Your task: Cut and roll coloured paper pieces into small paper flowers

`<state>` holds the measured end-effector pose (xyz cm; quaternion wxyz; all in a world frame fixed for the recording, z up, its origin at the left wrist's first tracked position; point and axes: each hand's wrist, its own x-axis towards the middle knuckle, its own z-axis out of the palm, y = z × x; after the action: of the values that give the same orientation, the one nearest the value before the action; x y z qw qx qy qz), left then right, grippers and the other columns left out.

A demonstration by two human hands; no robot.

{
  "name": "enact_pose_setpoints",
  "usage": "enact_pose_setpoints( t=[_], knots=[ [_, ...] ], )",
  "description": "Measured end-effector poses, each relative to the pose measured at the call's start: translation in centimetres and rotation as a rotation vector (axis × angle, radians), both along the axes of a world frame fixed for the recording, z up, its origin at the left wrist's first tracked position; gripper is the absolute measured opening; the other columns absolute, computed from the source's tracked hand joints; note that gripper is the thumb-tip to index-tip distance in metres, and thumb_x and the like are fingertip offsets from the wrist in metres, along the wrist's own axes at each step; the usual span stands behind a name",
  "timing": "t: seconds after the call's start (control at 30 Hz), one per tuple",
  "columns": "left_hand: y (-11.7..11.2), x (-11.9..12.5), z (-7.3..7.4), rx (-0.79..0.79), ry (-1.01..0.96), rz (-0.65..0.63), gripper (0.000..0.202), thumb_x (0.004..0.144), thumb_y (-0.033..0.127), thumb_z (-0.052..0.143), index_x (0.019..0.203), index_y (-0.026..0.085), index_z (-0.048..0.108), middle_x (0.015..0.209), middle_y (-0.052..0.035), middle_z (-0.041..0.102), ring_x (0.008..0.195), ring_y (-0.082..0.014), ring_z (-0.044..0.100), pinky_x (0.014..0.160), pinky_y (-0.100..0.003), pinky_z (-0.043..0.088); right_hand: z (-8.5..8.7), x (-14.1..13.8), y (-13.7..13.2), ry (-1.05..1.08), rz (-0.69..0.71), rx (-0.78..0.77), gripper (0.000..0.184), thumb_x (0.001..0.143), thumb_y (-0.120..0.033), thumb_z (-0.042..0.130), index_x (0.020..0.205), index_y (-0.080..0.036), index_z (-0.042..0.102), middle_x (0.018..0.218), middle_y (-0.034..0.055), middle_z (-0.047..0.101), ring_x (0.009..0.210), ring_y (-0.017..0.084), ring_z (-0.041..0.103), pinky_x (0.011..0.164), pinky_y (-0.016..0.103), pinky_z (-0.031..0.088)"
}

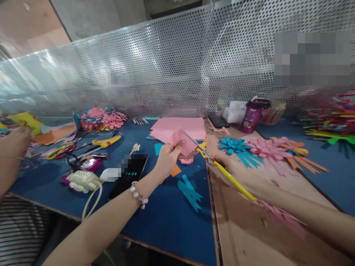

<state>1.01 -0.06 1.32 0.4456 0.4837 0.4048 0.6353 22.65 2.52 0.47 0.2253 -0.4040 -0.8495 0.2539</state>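
Note:
My left hand (pixel 166 159), with a beaded bracelet at the wrist, pinches a piece of pink paper (pixel 190 147) between thumb and fingers. My right hand (pixel 230 166) is closed round the scissors (pixel 235 181), which have yellow handles. Their blades lie across the pink paper, pointing up and left. Just behind my left hand is a stack of pink paper sheets (pixel 180 123). Blue paper ribbon tails (pixel 190 192) lie on the table in front of my hands, near an orange paper scrap (pixel 175 170).
Blue, pink and orange paper rosettes (pixel 234 145) lie at right, before a purple cup (pixel 253 116). At left are a phone (pixel 130 175), a power bank (pixel 84 180), yellow-handled scissors (pixel 107 141) and piled pink rosettes (pixel 104 118). Another person's arm (pixel 12 159) reaches in. Perforated metal panels (pixel 177 62) stand behind.

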Motion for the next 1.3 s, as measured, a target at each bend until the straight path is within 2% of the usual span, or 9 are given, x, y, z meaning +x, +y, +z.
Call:
enact_pose_setpoints(
  t=[0.2, 0.33, 0.47, 0.6, 0.73, 0.87, 0.97, 1.07, 1.3],
  knots=[
    [-0.1, 0.2, 0.0, 0.029, -0.005, -0.064, 0.035, 0.078, 0.041, 0.062, 0.06, 0.011, 0.063, 0.057, -0.0079, 0.066, 0.061, -0.0237, 0.068, 0.057, -0.034, 0.056, -0.6, -0.1, 0.1, -0.018, -0.066, 0.026, 0.041, 0.08, -0.056, 0.044, 0.072, -0.017, 0.057, 0.057, 0.0017, 0.052, 0.05, 0.012, 0.045, 0.048, 0.023, 0.029],
    [-0.2, 0.5, 0.1, -0.012, -0.05, -0.116, 0.031, 0.077, 0.04, 0.063, 0.077, 0.01, 0.066, 0.064, -0.0088, 0.068, 0.069, -0.0248, 0.069, 0.059, -0.034, 0.056, 0.0, 0.0, 0.0, -0.016, -0.028, 0.037, 0.041, 0.079, -0.055, 0.045, 0.07, -0.017, 0.057, 0.056, 0.0016, 0.051, 0.05, 0.011, 0.044, 0.046, 0.022, 0.028],
    [0.0, 0.4, 0.0, -0.033, -0.056, -0.055, 0.032, 0.077, 0.043, 0.062, 0.079, 0.011, 0.064, 0.063, -0.0079, 0.067, 0.064, -0.0224, 0.068, 0.054, -0.031, 0.055, 1.0, 0.0, -0.6, -0.011, -0.001, 0.046, 0.044, 0.081, -0.058, 0.043, 0.071, -0.017, 0.056, 0.057, 0.0015, 0.051, 0.051, 0.011, 0.044, 0.047, 0.022, 0.03],
    [0.5, -0.2, -0.1, 0.017, -0.07, 0.025, 0.029, 0.081, 0.042, 0.057, 0.077, 0.014, 0.061, 0.06, -0.0039, 0.063, 0.053, -0.0168, 0.063, 0.048, -0.028, 0.053, 1.7, 0.0, -0.8, 0.027, 0.033, 0.076, 0.045, 0.083, -0.06, 0.04, 0.081, -0.017, 0.054, 0.07, 0.0025, 0.055, 0.057, 0.011, 0.047, 0.052, 0.022, 0.036],
    [0.7, -0.5, 0.2, 0.099, -0.082, 0.092, 0.022, 0.08, 0.038, 0.059, 0.084, 0.016, 0.058, 0.066, -0.0001, 0.061, 0.054, -0.0132, 0.061, 0.048, -0.025, 0.052, 1.3, 0.3, -0.2, 0.015, 0.065, 0.114, 0.046, 0.08, -0.062, 0.045, 0.091, -0.018, 0.053, 0.072, 0.0009, 0.054, 0.059, 0.011, 0.045, 0.054, 0.022, 0.037],
    [0.8, -0.8, 0.0, 0.043, -0.019, 0.135, 0.025, 0.085, 0.041, 0.052, 0.08, 0.016, 0.052, 0.059, 0.0007, 0.057, 0.043, -0.011, 0.054, 0.04, -0.023, 0.047, 0.7, 0.4, 0.4, -0.03, 0.06, 0.167, 0.04, 0.081, -0.057, 0.047, 0.088, -0.018, 0.054, 0.073, 0.0005, 0.054, 0.063, 0.012, 0.045, 0.058, 0.022, 0.037],
    [0.8, -0.8, -0.2, 0.04, 0.01, 0.176, 0.023, 0.086, 0.04, 0.05, 0.079, 0.018, 0.048, 0.055, 0.0033, 0.054, 0.038, -0.0089, 0.05, 0.038, -0.022, 0.045, 1.0, 0.3, 0.5, -0.062, 0.062, 0.108, 0.039, 0.085, -0.054, 0.042, 0.089, -0.017, 0.055, 0.074, 0.0014, 0.055, 0.066, 0.012, 0.048, 0.058, 0.022, 0.037],
    [0.9, -0.7, -0.1, 0.083, -0.007, 0.153, 0.019, 0.084, 0.036, 0.054, 0.08, 0.018, 0.048, 0.062, 0.0037, 0.055, 0.043, -0.0075, 0.052, 0.044, -0.022, 0.048, 1.8, 0.3, 0.5, -0.093, 0.027, -0.02, 0.04, 0.085, -0.054, 0.04, 0.084, -0.017, 0.055, 0.066, 0.001, 0.053, 0.059, 0.012, 0.048, 0.051, 0.021, 0.034],
    [0.6, 0.0, 0.0, 0.065, -0.009, 0.08, 0.021, 0.082, 0.035, 0.055, 0.082, 0.014, 0.056, 0.083, -0.0073, 0.068, 0.051, -0.0115, 0.061, 0.05, -0.026, 0.052, 2.6, 0.0, 0.6, -0.15, 0.0, -0.074, 0.038, 0.084, -0.051, 0.039, 0.077, -0.016, 0.053, 0.059, 0.0005, 0.048, 0.052, 0.011, 0.048, 0.045, 0.021, 0.034]
  ],
)
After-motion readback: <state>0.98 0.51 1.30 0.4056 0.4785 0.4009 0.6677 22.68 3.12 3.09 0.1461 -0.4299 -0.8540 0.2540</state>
